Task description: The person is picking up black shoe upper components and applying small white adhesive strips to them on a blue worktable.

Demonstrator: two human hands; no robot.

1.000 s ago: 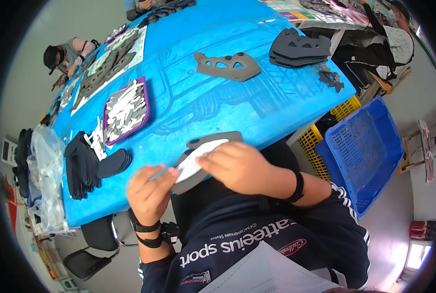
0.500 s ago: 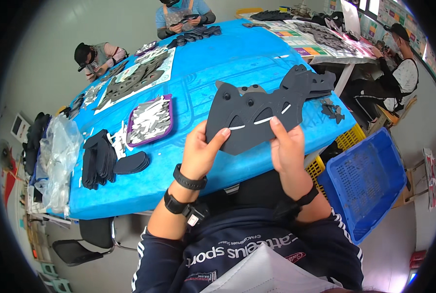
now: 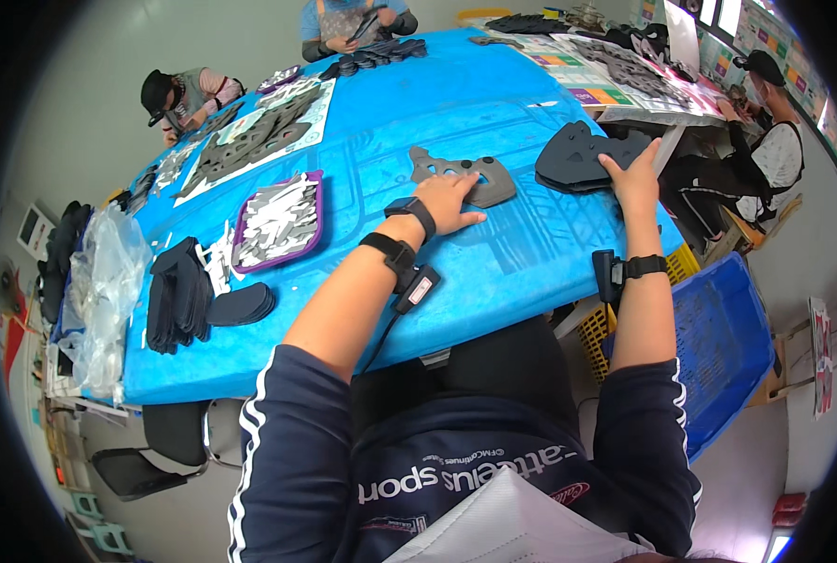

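Note:
My left hand (image 3: 449, 202) lies flat on the blue table (image 3: 362, 169), fingers touching the near edge of a single grey cut-out piece with holes (image 3: 465, 174). My right hand (image 3: 632, 178) rests on the near edge of a stack of dark grey cut pieces (image 3: 580, 155) at the table's right side. Both wrists wear black bands; a small device hangs from the left one.
A purple-rimmed tray of grey and white scraps (image 3: 278, 220) sits left of centre. Dark piles of pieces (image 3: 189, 296) and a clear plastic bag (image 3: 104, 291) lie at the left end. A blue crate (image 3: 728, 347) stands lower right. Other people sit along the far and right sides.
A large dark piece that both hands held up half a second ago is no longer raised. Both hands now rest on the table, left by the grey piece, right on the stack.

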